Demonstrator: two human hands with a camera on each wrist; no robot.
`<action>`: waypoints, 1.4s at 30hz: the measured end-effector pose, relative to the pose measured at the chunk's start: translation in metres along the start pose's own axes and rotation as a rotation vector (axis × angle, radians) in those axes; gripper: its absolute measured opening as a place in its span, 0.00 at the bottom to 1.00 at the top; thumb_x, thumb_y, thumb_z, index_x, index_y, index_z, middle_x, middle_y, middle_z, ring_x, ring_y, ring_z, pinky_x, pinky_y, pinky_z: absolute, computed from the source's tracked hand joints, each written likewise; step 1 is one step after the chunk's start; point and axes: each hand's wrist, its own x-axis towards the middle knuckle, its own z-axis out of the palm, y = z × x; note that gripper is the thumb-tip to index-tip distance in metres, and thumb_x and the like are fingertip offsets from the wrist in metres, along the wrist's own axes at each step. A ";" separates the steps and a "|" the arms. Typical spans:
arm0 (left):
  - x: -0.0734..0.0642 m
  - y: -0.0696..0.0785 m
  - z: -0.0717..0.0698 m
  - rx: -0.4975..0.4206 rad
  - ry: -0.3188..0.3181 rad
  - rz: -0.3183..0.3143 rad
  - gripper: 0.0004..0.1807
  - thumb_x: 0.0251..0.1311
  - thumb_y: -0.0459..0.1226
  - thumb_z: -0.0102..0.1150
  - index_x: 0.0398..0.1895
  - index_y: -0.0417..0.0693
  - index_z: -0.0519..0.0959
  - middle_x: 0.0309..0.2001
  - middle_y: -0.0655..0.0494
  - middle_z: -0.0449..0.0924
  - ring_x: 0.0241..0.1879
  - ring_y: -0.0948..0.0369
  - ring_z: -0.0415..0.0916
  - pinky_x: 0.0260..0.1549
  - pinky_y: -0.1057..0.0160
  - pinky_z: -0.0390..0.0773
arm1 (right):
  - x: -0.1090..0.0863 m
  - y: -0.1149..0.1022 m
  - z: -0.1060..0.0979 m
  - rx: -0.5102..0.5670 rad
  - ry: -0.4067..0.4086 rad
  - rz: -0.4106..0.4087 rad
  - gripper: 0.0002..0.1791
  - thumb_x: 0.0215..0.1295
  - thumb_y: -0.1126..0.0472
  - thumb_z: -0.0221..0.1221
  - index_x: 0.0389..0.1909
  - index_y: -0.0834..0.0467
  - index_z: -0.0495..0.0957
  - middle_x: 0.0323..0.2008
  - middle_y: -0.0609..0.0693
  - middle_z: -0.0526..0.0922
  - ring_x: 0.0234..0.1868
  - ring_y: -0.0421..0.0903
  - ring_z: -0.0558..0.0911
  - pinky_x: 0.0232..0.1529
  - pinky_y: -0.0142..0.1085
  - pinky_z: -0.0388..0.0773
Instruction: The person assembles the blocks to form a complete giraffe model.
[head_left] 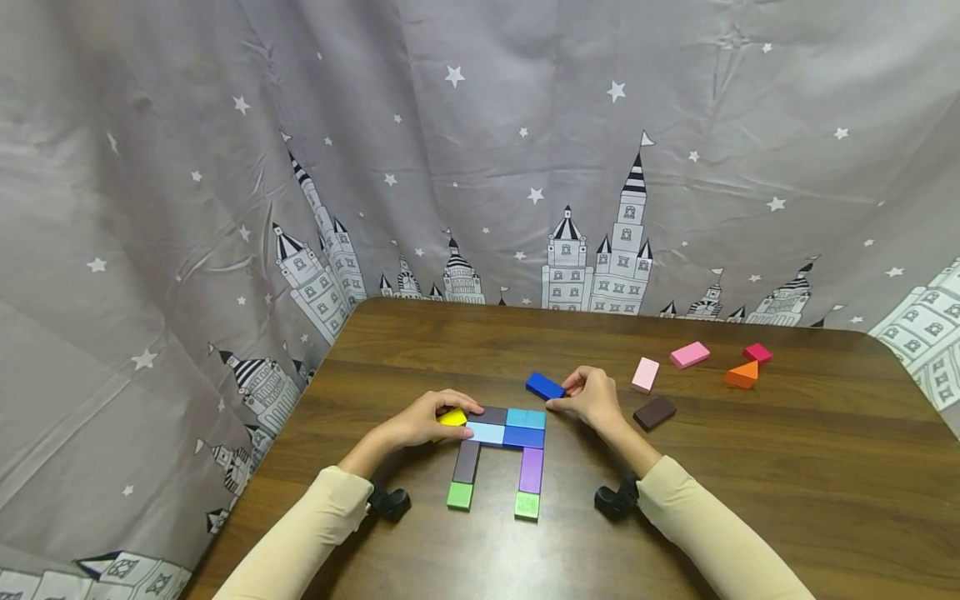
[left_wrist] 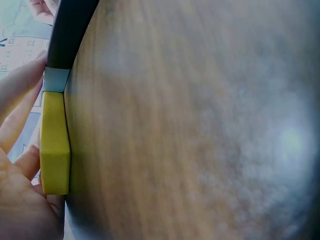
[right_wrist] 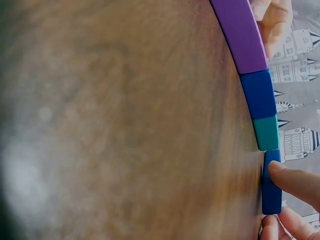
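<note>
Flat coloured blocks lie in a joined figure. Dark brown (head_left: 487, 415) and teal (head_left: 527, 418) blocks form its far row, light blue (head_left: 487, 433) and blue (head_left: 523, 437) the near row. Two legs run toward me: dark brown (head_left: 467, 462) with a green end (head_left: 460, 496), and purple (head_left: 531, 471) with a green end (head_left: 527, 505). My left hand (head_left: 420, 419) curls round the yellow block (left_wrist: 54, 145) at the left end, its fingertips on the adjoining blocks. Beyond the teal block, my right hand (head_left: 594, 398) pinches a separate blue block (head_left: 544, 386) between thumb and fingers.
Toward the back right lie loose blocks: light pink (head_left: 645, 375), pink (head_left: 690, 355), red (head_left: 758, 353), an orange wedge (head_left: 742, 375) and dark brown (head_left: 655, 412). The wooden table (head_left: 787, 500) meets a grey castle-print curtain (head_left: 495, 150) behind and at the left.
</note>
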 end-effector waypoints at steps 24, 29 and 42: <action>0.000 0.003 -0.001 0.000 0.003 -0.020 0.19 0.60 0.35 0.69 0.54 0.41 0.83 0.56 0.47 0.80 0.59 0.48 0.72 0.56 0.48 0.72 | 0.030 0.008 -0.027 0.220 -0.474 -0.250 0.34 0.45 0.80 0.73 0.56 0.79 0.73 0.45 0.71 0.80 0.40 0.60 0.80 0.37 0.33 0.80; -0.001 0.002 0.000 -0.004 0.001 -0.019 0.19 0.60 0.35 0.69 0.54 0.41 0.83 0.57 0.47 0.80 0.59 0.48 0.72 0.57 0.46 0.70 | 0.040 0.012 -0.026 0.242 -0.572 -0.262 0.37 0.47 0.80 0.72 0.61 0.77 0.70 0.57 0.72 0.76 0.48 0.62 0.79 0.42 0.36 0.81; -0.003 0.021 0.000 -0.022 0.002 -0.026 0.18 0.59 0.26 0.67 0.53 0.31 0.81 0.57 0.37 0.78 0.60 0.41 0.70 0.58 0.39 0.68 | 0.055 0.006 -0.024 0.077 -0.726 -0.378 0.41 0.47 0.74 0.74 0.65 0.72 0.69 0.58 0.66 0.74 0.52 0.58 0.76 0.46 0.45 0.78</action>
